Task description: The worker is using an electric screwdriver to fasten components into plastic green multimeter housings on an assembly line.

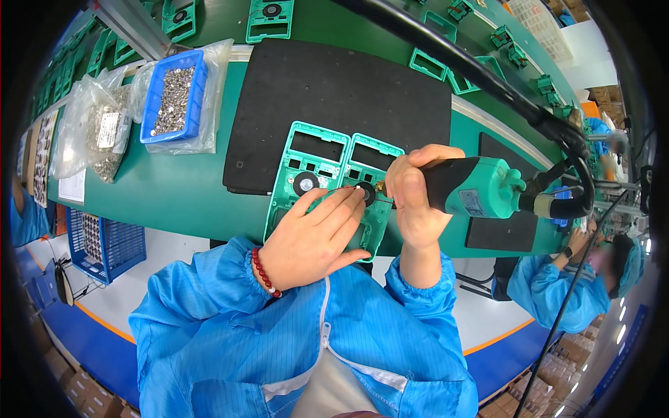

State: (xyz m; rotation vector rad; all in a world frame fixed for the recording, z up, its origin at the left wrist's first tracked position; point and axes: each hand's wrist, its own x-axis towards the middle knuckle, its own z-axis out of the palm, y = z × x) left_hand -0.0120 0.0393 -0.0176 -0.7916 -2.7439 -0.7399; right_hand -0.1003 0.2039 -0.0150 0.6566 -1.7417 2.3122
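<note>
Two green plastic housings lie side by side in front of me, the left housing (pixel 277 202) and the right housing (pixel 376 233). Each has a rectangular window and a round black speaker (pixel 305 184). My left hand (pixel 313 237) rests across both, its fingers stretched out flat and fingertips beside the right-hand speaker (pixel 365 194). The thumb lies near the lower edge of the right housing. In my right hand (pixel 417 198) is a green and black electric screwdriver (pixel 481 188), held sideways with its bit end toward that speaker. The fingers hide the exact contact point.
A black mat (pixel 334 90) lies under the housings' upper part. On the left stand a blue tray (pixel 148 118) of small metal parts and a plastic bag (pixel 104 139) of more. A thick black hose (pixel 474 66) crosses overhead. At right, a co-worker (pixel 564 292) sits.
</note>
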